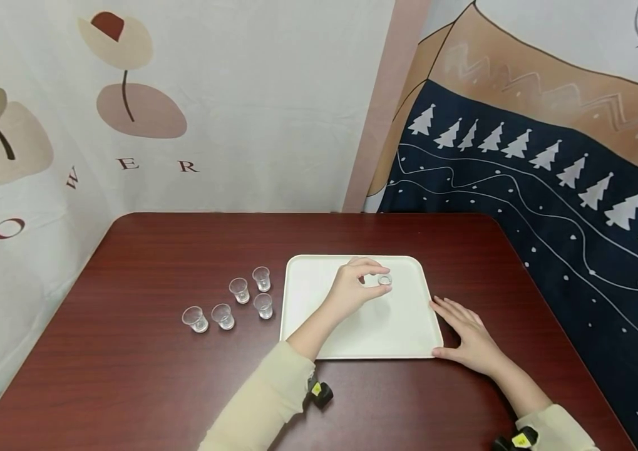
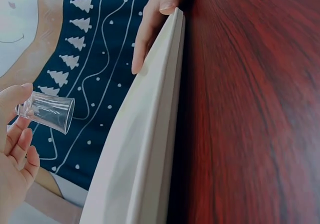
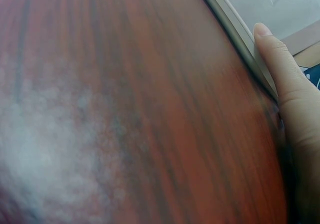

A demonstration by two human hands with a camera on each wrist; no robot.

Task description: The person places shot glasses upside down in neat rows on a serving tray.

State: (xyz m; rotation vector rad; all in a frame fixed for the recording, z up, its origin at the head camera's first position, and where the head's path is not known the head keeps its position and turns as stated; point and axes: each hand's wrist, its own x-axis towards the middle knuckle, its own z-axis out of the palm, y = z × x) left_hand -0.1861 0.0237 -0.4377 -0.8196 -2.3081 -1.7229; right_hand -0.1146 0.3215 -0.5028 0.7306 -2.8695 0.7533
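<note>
My left hand (image 1: 352, 287) is over the white tray (image 1: 375, 338), pinching a small clear shot glass (image 1: 385, 279) between thumb and fingers. In the left wrist view, the left hand (image 2: 17, 149) grips that shot glass (image 2: 50, 108) by its narrow base end, and its wide mouth points toward the tray. My right hand (image 1: 473, 338) rests at the tray's right edge with fingers spread and fairly straight. Its thumb (image 3: 272, 53) lies along the tray rim near the front right corner.
Several more clear shot glasses (image 1: 223, 317) stand upright in a loose group left of the tray. Everything sits on a dark red wooden table (image 1: 144, 376). Printed curtains (image 1: 273, 125) hang behind the table and along its right side.
</note>
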